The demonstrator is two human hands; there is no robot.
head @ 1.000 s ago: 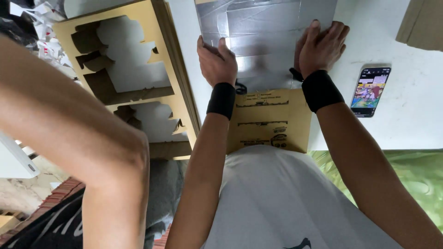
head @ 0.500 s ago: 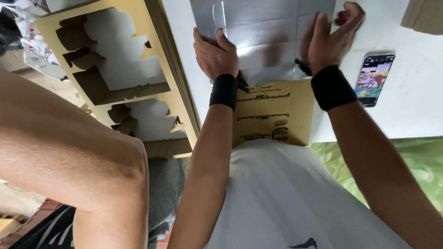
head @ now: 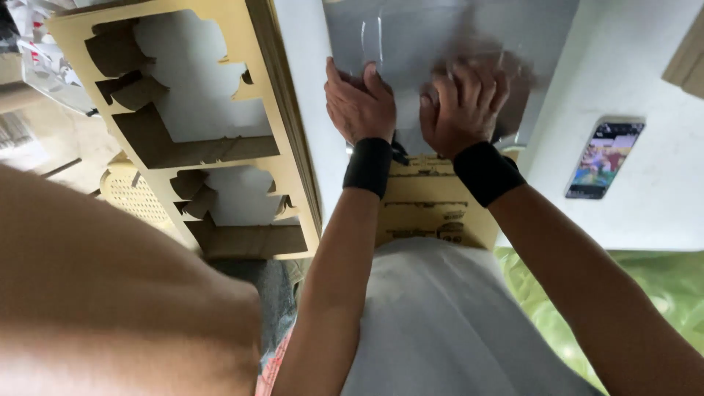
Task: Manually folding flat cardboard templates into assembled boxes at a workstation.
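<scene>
**Both hands pressed flat on the grey sheet**

We look down over our own white shirt (head: 440,323) at a white table (head: 645,205). The biggest thing across the left is a stack of tan cardboard die-cut frames (head: 271,110) with irregular openings, lying at the table's left edge. A large bare limb of another person (head: 110,293) fills the lower left corner, close to the lens.

At the top centre lies the glossy grey sheet (head: 455,37), spread on the table and overlapping a brown cardboard piece (head: 433,213) that reaches toward our chest. Our left hand (head: 359,103) rests palm-down on the sheet's near left part, fingers together and extended, grasping nothing. Our right hand (head: 462,110) sits just beside it, nearly touching, fingers bent and bearing down on the sheet; it is blurred, so we cannot tell whether it pinches any edge. Each wrist wears a black band.

Well apart to the right, a smartphone (head: 605,158) lies face up with its screen lit.
</scene>
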